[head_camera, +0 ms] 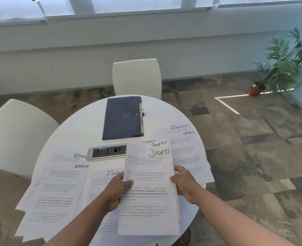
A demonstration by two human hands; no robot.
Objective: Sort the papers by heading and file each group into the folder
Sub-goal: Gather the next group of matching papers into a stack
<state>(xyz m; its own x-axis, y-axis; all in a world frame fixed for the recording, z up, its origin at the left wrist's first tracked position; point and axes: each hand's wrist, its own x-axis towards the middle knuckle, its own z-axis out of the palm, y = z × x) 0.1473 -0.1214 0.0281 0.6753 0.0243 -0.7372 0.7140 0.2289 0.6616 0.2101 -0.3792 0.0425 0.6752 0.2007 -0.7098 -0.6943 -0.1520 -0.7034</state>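
— What's each grip doing?
— The left hand [117, 188] and right hand [184, 183] pinch the side edges of a thin SPORTS stack [149, 190], thumbs on top, lifted above the round white bench [75, 128].
— And the folder?
— The dark folder [122, 118] lies flat and closed at the far side; ADMIN sheets [56, 185] fan out left.

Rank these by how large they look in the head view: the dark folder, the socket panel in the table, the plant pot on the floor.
1. dark folder
2. socket panel
3. plant pot

The pot stands much farther from the camera, so its true size against the panel is unsure.
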